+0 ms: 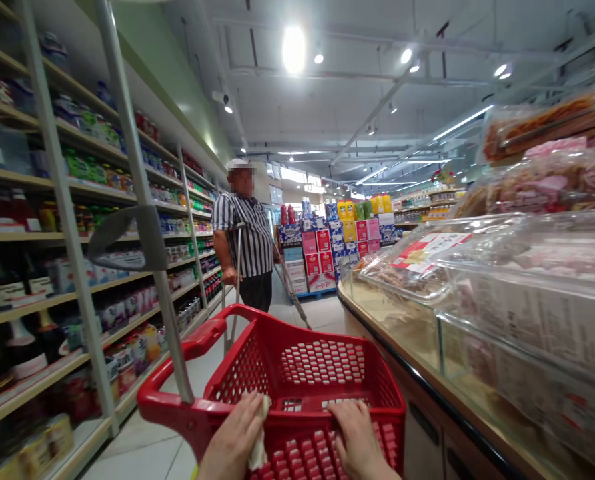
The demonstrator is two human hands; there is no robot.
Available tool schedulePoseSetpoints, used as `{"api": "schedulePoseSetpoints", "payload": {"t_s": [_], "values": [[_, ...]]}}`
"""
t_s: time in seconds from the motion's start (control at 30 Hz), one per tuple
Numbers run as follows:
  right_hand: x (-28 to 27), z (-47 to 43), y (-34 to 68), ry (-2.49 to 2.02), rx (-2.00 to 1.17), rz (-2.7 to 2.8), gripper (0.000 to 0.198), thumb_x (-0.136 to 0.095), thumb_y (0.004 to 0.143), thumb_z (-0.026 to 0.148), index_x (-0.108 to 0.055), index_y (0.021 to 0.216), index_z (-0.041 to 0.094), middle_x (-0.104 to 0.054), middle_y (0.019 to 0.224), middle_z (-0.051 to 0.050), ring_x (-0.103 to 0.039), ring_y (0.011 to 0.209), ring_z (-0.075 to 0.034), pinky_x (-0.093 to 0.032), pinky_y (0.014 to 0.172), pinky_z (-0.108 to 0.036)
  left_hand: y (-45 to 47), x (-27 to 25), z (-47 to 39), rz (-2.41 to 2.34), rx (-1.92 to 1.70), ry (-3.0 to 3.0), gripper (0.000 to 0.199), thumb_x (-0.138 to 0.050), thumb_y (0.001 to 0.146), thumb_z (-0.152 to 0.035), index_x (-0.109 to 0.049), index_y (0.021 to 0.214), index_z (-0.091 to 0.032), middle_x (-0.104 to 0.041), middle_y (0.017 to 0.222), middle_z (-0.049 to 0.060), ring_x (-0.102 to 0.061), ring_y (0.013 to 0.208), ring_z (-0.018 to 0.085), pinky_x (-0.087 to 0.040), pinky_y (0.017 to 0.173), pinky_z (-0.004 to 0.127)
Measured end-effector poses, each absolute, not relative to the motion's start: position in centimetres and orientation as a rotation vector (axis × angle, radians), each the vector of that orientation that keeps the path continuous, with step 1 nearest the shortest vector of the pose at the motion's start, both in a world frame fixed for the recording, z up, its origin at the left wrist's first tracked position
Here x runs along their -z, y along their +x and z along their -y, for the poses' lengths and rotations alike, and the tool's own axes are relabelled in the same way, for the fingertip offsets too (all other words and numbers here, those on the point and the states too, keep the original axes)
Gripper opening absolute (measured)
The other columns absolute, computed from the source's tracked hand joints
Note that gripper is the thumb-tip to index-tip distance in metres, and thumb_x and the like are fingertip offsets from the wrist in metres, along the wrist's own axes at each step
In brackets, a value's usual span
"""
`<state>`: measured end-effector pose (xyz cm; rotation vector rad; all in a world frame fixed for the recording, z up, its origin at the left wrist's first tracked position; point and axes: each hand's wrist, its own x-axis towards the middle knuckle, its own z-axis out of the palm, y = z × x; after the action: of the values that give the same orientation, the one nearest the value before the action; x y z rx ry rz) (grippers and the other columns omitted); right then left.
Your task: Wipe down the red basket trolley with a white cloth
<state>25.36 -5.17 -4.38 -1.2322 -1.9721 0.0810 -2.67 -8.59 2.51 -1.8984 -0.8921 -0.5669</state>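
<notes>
A red plastic shopping basket-cart (322,417) with perforated walls stands directly in front of me, and its visible inside holds no goods. My left hand (235,433) is curled at its near rim, pressing a pale crumpled cloth or tissue (260,437) there. To the right, my right hand (355,433) has its fingers bent over the same near rim; the fingertips reach inside. From the cart's left red handle frame rises a metal pole (175,333) with a grey plastic loop (150,237) on it. Neither hand touches the pole.
Drink shelves (92,287) line the left side. A person (245,233) in a striped shirt stands ahead with crutches (292,297). Stacked boxes (320,253) are beyond. Along the right runs a display counter (377,327) piled with clear food packages (517,287), close to the cart.
</notes>
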Motion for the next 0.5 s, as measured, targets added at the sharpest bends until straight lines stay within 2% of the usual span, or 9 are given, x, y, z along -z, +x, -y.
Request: {"api": "schedulePoseSetpoints", "payload": {"t_s": [0.13,0.27,0.4,0.5], "values": [[4.3,5.2,25.6,-1.224,-0.081,1.972,0.051,-0.044,0.060,0.007,-0.055,0.107,0.025,-0.061,0.102,-0.002,-0.051,0.097,-0.019,-0.022,0.096,-0.035,-7.1,-4.4,9.9,1.052,0.568,-1.886,0.032,-0.034,0.085,-0.028,-0.052,0.111,-0.029,-0.056,0.117,-0.002,-0.051,0.108,0.017,-0.047,0.089,0.026],[4.0,5.5,25.3,-1.241,-0.095,1.990,0.047,-0.045,0.061,0.009,-0.056,0.104,0.024,-0.061,0.100,-0.003,-0.052,0.096,-0.019,-0.024,0.095,-0.036,-6.5,-3.3,10.7,1.111,0.684,-1.738,0.031,-0.033,0.085,-0.029,-0.056,0.104,-0.023,-0.058,0.114,0.003,-0.051,0.108,0.020,-0.049,0.086,0.031],[3.8,5.8,25.1,-1.285,-0.021,2.014,0.045,-0.044,0.062,0.009,-0.056,0.103,0.023,-0.062,0.099,-0.003,-0.052,0.095,-0.019,-0.026,0.093,-0.037,-3.1,-2.5,10.2,1.035,0.638,-1.804,0.031,-0.032,0.085,-0.021,-0.055,0.106,-0.021,-0.061,0.110,0.003,-0.054,0.105,0.017,-0.050,0.083,0.027],[4.0,5.8,25.0,-1.292,0.071,2.020,0.047,-0.044,0.059,0.007,-0.057,0.102,0.022,-0.062,0.099,-0.003,-0.053,0.095,-0.019,-0.028,0.091,-0.036,-4.8,-3.9,10.4,1.059,0.614,-1.838,0.034,-0.028,0.086,-0.018,-0.056,0.104,-0.021,-0.059,0.112,0.003,-0.053,0.106,0.016,-0.049,0.085,0.028]]}}
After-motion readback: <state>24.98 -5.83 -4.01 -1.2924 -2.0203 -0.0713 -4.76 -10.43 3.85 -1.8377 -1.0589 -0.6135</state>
